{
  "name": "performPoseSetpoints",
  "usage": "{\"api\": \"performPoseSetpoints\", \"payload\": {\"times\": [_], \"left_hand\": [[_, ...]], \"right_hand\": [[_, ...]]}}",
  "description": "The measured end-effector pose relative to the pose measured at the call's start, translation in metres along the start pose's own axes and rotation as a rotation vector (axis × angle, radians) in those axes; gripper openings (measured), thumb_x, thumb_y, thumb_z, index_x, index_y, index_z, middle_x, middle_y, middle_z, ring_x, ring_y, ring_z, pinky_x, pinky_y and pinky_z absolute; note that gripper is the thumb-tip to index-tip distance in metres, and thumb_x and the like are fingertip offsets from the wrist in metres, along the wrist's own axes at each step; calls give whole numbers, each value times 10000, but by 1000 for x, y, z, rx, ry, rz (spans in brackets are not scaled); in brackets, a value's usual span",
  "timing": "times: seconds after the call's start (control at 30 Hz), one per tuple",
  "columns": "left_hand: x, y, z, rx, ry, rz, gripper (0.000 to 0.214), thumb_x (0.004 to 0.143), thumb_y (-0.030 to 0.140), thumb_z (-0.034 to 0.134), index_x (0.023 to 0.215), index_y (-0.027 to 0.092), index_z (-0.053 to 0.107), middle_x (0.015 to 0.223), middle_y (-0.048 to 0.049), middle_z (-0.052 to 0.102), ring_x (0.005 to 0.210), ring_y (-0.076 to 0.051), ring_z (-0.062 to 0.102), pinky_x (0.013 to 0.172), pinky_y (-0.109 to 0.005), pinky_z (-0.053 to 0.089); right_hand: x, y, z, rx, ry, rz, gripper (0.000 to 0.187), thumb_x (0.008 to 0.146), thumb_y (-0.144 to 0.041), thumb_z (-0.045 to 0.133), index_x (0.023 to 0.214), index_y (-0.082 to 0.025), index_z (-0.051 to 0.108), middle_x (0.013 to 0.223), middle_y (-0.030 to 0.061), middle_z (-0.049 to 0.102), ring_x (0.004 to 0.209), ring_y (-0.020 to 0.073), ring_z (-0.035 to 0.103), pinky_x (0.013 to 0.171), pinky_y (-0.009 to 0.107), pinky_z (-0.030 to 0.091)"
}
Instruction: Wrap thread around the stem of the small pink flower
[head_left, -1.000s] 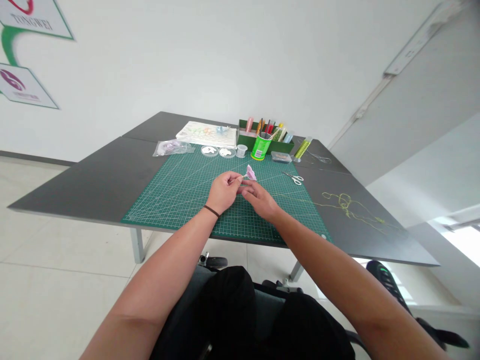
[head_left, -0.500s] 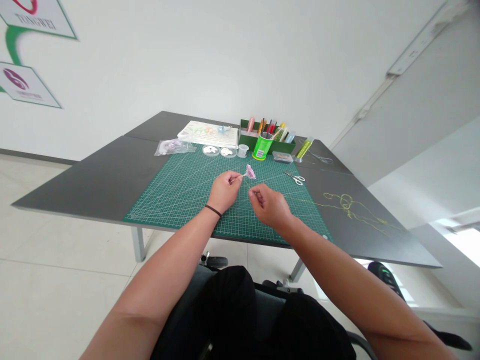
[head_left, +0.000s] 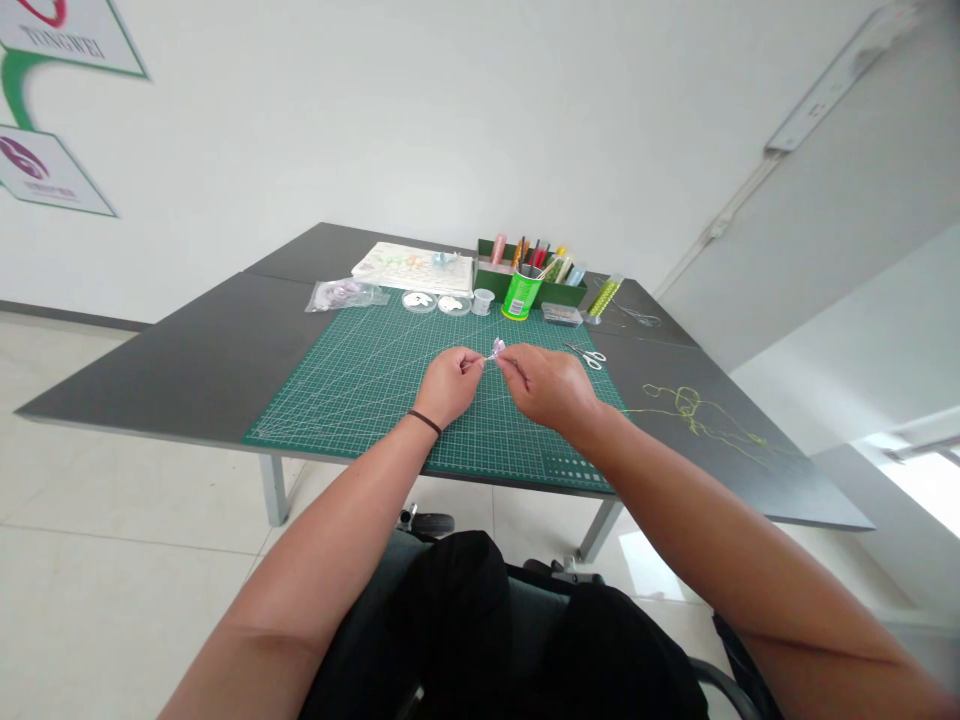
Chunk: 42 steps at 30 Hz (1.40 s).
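A small pink flower [head_left: 498,347] sits on a thin wire stem above the green cutting mat [head_left: 352,405]. My left hand [head_left: 448,385] pinches the stem between thumb and fingers. My right hand [head_left: 547,388] comes in from the other side, its fingertips closed at the base of the flower. Both hands hover just above the mat, close together, and partly hide the stem. A dark band circles my left wrist. Small steel scissors [head_left: 589,357] lie on the mat's far right corner, nearest my right hand.
Beyond the mat stand a green organiser [head_left: 517,262] of pens and tools, a green cup [head_left: 521,297], and a patterned paper sheet [head_left: 412,268]. Small dishes [head_left: 435,303] and a plastic bag [head_left: 345,295] sit to the left. Yellow-green thread [head_left: 694,410] lies on the dark table [head_left: 187,360].
My right hand has moved up and left from beside the flower, and its fingertips now meet the flower's base. My left hand stays nearly still on the stem.
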<state>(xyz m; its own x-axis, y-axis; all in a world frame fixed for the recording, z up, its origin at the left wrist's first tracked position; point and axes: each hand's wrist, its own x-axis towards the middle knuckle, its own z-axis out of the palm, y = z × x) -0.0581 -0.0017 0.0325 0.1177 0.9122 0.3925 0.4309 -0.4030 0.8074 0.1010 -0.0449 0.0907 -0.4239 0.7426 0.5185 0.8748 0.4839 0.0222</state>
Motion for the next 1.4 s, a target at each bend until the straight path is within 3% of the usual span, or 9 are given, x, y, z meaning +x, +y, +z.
{"api": "performPoseSetpoints", "payload": {"times": [0.2, 0.57, 0.7, 1.03, 1.4], "left_hand": [[1, -3, 0, 12, -13, 10, 171, 861, 269, 550, 770, 164, 650, 681, 2, 622, 656, -132, 540, 675, -271, 430], [1, -3, -1, -19, -64, -17, 173, 853, 250, 543, 749, 160, 648, 648, 16, 602, 610, -121, 521, 632, -256, 414], [2, -4, -1, -56, -52, -64, 176, 849, 273, 556, 775, 156, 664, 662, 10, 625, 616, -123, 534, 616, -250, 412], [4, -3, 2, -310, 16, -243, 230, 792, 339, 609, 838, 132, 698, 725, -21, 667, 647, -129, 559, 618, -250, 419], [4, -6, 4, -328, 7, -245, 234, 782, 351, 620, 838, 141, 707, 725, -20, 664, 668, -129, 563, 637, -251, 441]], "right_hand": [[15, 4, -3, 5, -62, 9, 284, 941, -306, 404, 993, -187, 656, 934, 56, 741, 806, 194, 655, 616, 283, 343], [33, 13, 1, 18, -124, 44, 262, 932, -302, 427, 1012, -186, 648, 929, 68, 725, 812, 206, 638, 637, 286, 346], [29, 12, 0, 42, -118, 2, 263, 928, -294, 425, 997, -188, 655, 918, 61, 726, 799, 197, 636, 634, 284, 343], [-1, 18, 3, 36, -134, -306, 346, 954, -320, 372, 851, -193, 677, 726, 39, 715, 616, 155, 592, 589, 284, 324], [-3, 26, 0, 38, -116, -276, 338, 948, -327, 386, 879, -204, 693, 764, 43, 735, 637, 164, 613, 606, 288, 347]]}}
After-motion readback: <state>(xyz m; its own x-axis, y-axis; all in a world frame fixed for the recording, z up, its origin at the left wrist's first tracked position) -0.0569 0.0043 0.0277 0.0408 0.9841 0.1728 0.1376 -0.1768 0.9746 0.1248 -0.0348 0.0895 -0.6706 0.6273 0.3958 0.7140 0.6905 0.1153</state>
